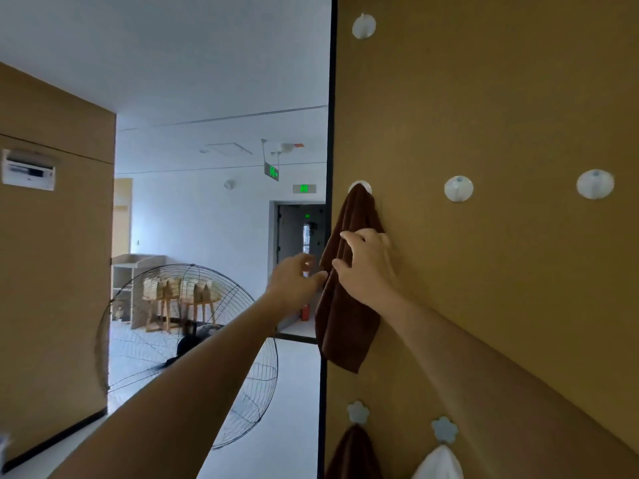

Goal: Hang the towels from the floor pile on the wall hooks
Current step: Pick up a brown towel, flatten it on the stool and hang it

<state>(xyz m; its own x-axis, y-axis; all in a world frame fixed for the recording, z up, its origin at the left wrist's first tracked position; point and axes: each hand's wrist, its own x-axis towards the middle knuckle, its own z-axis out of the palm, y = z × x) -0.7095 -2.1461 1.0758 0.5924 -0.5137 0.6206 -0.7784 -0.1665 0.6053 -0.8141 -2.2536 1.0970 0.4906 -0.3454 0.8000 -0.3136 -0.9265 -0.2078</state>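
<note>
My right hand (371, 267) gripped the brown towel (345, 316) hanging from its hook (359, 186); my left hand (297, 281), fingers loose, touched its edge.

Both forearms are bare, with no sleeve in view up to the frame's edge. The left hand (294, 281), at 9 o'clock of the right hand (371, 267), is bare as well.

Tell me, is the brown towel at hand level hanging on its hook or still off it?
Hanging: brown towel drapes from white hook; right hand grips it.
</note>
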